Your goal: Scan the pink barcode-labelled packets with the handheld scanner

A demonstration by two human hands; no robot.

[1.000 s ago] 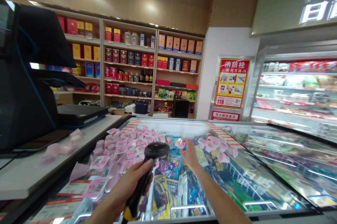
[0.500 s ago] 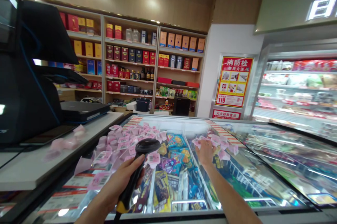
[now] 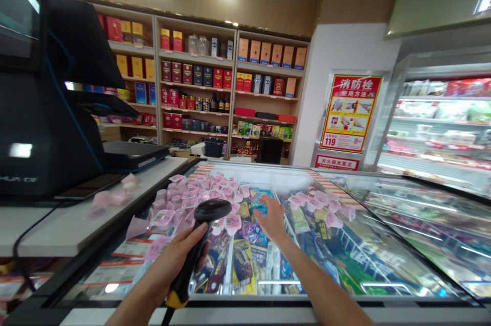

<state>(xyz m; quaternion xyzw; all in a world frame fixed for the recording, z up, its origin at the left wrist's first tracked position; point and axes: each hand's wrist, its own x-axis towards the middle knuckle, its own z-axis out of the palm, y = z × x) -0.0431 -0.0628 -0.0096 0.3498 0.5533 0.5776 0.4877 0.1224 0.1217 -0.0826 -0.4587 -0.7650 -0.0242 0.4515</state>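
My left hand [image 3: 180,254] is wrapped around the handle of a black barcode scanner [image 3: 213,208] with a yellow base. The scanner head is above a heap of small pink cup-shaped packs [image 3: 199,190] with barcode labels, lying on the glass top of a freezer [image 3: 261,175]. Over the glass, right of that heap, my right hand [image 3: 273,216] has its fingers spread and curved, holding nothing I can see. A smaller group of pink packs [image 3: 316,201] lies to its right. Colourful ice-cream wrappers [image 3: 245,259] show through the glass below.
A black checkout terminal [image 3: 49,101] stands on the white counter [image 3: 161,172] at left, with several pink packs [image 3: 113,197] near the counter's edge. Shelves of boxed goods [image 3: 199,75] line the back wall. A lit display fridge [image 3: 441,126] is at right.
My right hand has moved left, away from the right-hand group of pink packs. Another pink pack now shows near the scanner head. The view has shifted slightly; my left hand still grips the scanner.
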